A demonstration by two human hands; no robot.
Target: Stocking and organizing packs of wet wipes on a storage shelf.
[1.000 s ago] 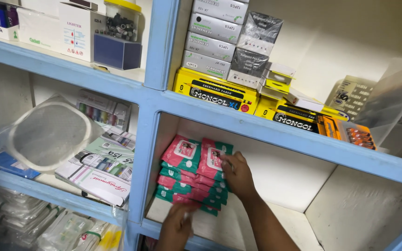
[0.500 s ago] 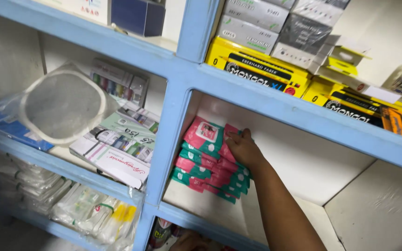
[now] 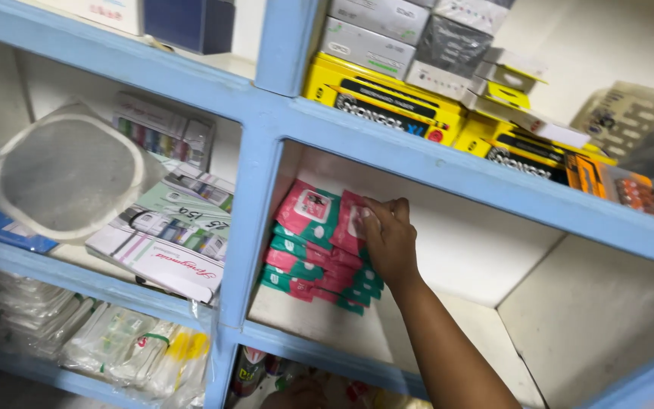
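Right hand (image 3: 389, 241) raised into shelf compartment, forearm angled upward, fingers curled over top of pink-green packet stack (image 3: 316, 246), gripped at upper edge. Left hand's (image 3: 297, 394) grip cannot be told.

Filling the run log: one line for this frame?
right hand: fingers on pink-and-green packets | left hand: low, blurred | place: blue shelf

glossy plastic packets (image 3: 319, 242), matt painted wooden shelf (image 3: 448, 163)
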